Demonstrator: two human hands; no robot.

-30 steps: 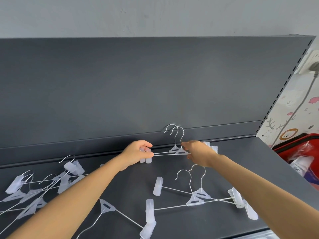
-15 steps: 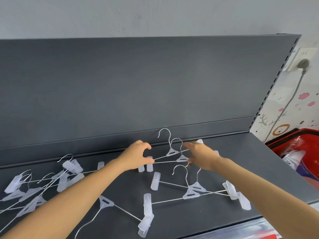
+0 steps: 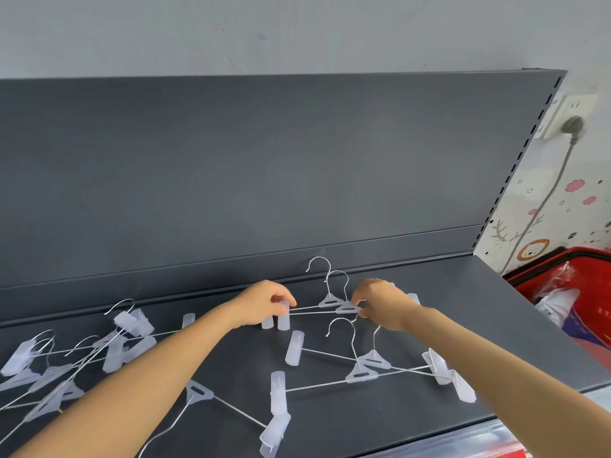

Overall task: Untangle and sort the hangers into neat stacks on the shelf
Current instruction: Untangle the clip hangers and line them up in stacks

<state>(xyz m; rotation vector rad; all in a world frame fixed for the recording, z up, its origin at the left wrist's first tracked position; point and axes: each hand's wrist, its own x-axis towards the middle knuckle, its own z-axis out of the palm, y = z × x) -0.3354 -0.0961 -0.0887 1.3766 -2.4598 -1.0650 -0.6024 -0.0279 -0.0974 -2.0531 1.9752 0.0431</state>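
Translucent-clipped wire hangers [image 3: 329, 301], two together, lay at the back of the grey shelf [image 3: 512, 309]; the left hand [image 3: 263, 302] pinched their left clips, the right hand [image 3: 383, 302] pinched a centre piece.

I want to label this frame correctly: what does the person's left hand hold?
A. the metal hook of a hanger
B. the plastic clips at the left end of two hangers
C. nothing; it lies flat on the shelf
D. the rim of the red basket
B: the left hand pinches the translucent clips at the left end of the two hangers lying at the back of the shelf.
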